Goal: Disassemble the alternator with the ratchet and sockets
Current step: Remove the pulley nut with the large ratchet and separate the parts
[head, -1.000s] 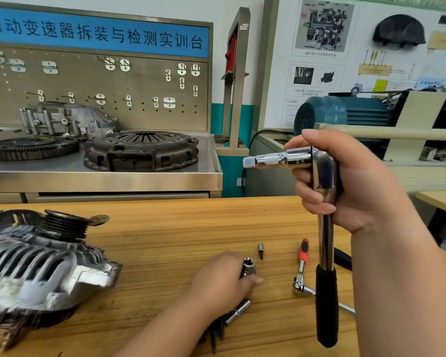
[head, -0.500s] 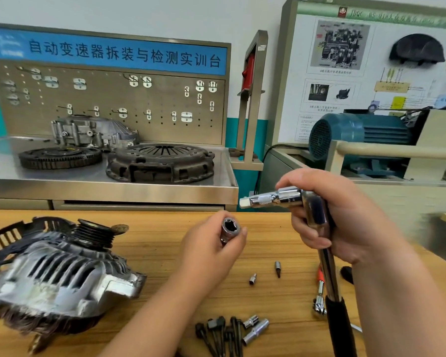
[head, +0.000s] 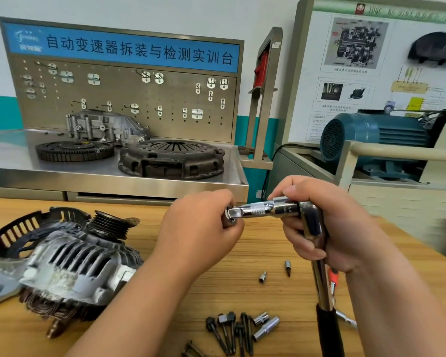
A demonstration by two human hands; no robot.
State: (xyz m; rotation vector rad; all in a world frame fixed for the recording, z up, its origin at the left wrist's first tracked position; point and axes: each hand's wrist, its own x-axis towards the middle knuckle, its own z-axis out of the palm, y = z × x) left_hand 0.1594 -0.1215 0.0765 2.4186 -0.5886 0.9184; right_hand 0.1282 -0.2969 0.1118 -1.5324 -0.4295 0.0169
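1. A blue banner (head: 139, 51) above the pegboard (head: 129, 99) reads "自动变速器拆装与检测实训台" in white, with a small logo at its left end too blurred to read.
2. The wall chart (head: 358, 45) on the right carries diagrams and captions. Its print is too small to make out, as is the stamping on the ratchet's head.
3. The left hand (head: 201, 228) has its grip curled round a socket (head: 229, 219), only the rim of which shows.
4. The right hand (head: 327, 228) has its grip wrapped round the ratchet (head: 312, 224) just below the head, with the black handle hanging down.
5. The extension bar (head: 252, 211) points left from the ratchet head, and its square tip meets the socket's mouth. Whether it is seated cannot be told.
6. The alternator (head: 70, 264) lies on its side at the left of the wooden tabletop (head: 242, 256), pulley towards the back, apart from both hands.
7. Dark bolts (head: 229, 328) and small sockets (head: 265, 325) lie near the front edge.
8. A bit (head: 287, 267) and a tiny socket (head: 262, 276) lie between the forearms.
9. Behind, a steel bench (head: 113, 181) bears a ring gear (head: 74, 150), a clutch cover (head: 173, 158) and a housing (head: 106, 127).
10. A blue motor (head: 376, 132) stands at the right.
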